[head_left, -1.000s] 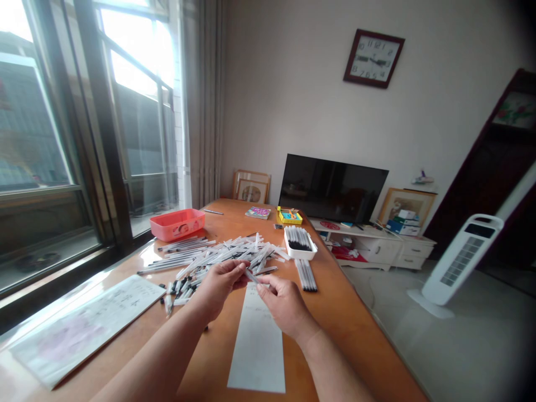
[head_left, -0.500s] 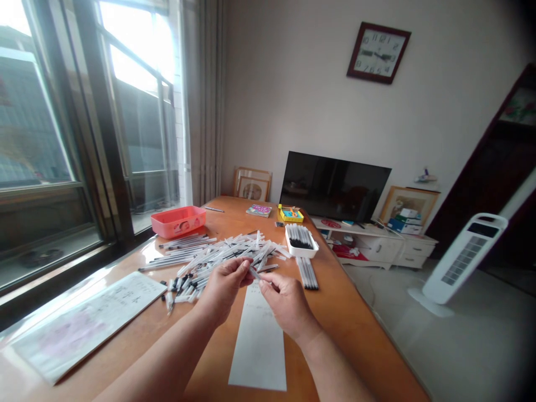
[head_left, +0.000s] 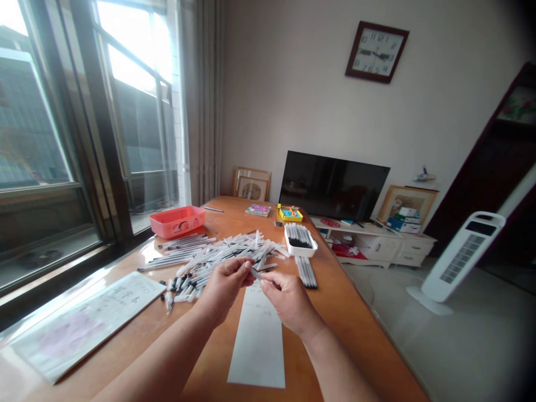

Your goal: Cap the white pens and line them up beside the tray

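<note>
Between my two hands is a pen, a translucent white barrel mostly covered by my fingers. My left hand pinches its far left end, and my right hand pinches the near right end. Both hands hover above the top of a white paper strip. Just behind them spreads a loose heap of pen parts, white barrels with dark pieces among them. White and black pen caps lie left of my left hand. Past my right hand, a row of pens lies side by side.
A white tray of upright-leaning pens stands near the table's right edge. At the left are a red plastic box and a large paper pad. A booklet and a yellow box sit at the far end.
Both hands keep their pinch on the pen and have hardly moved. The whole view has shifted very slightly.
</note>
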Tool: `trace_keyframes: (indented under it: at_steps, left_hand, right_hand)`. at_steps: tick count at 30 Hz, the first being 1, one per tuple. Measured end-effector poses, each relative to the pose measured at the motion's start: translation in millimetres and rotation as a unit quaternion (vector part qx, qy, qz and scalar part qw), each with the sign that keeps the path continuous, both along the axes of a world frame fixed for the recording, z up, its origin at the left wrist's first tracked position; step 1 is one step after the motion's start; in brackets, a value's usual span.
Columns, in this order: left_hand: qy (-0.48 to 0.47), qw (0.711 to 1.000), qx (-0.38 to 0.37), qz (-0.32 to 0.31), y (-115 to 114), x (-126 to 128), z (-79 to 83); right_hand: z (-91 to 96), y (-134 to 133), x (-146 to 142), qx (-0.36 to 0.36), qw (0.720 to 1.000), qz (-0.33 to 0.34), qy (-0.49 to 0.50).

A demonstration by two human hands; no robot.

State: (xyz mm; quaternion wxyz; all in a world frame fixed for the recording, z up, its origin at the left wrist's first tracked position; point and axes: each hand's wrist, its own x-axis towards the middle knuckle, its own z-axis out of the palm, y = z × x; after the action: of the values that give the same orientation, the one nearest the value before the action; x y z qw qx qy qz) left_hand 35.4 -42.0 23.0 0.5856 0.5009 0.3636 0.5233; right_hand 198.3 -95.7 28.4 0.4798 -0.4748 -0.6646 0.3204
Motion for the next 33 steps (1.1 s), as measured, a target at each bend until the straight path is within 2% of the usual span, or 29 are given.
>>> trace_keyframes:
  at_steps: [6, 11, 18, 25, 30, 33]
  left_hand:
    - [-0.022, 1.0, -0.011, 0.003, -1, 1, 0.3]
    - [-0.08, 0.995, -0.044, -0.029, 0, -2, 3.5]
    - [-0.082, 0.994, -0.068, 0.005, 8, -9, 7.3]
    - [-0.088, 0.993, -0.061, 0.045, 22, -17, -0.2]
    - [-0.08, 0.994, -0.06, 0.051, 24, -17, -0.4]
    - [-0.061, 0.993, -0.059, 0.077, 22, -17, 2.5]
  right_hand:
    - [0.7, -1, -3, 0.01, 1.0, -0.026, -0.003]
    - [-7.7, 4, -3, 0.015, 0.999, -0.045, -0.014]
    - [-11.3, 10, 5, -0.045, 0.998, -0.036, 0.032]
    - [-10.3, 12, 22, -0.158, 0.985, -0.039, 0.061]
    - [-4.8, 6, 24, -0.187, 0.978, 0.023, 0.084]
    - [-5.0, 8, 29, -0.18, 0.979, 0.014, 0.098]
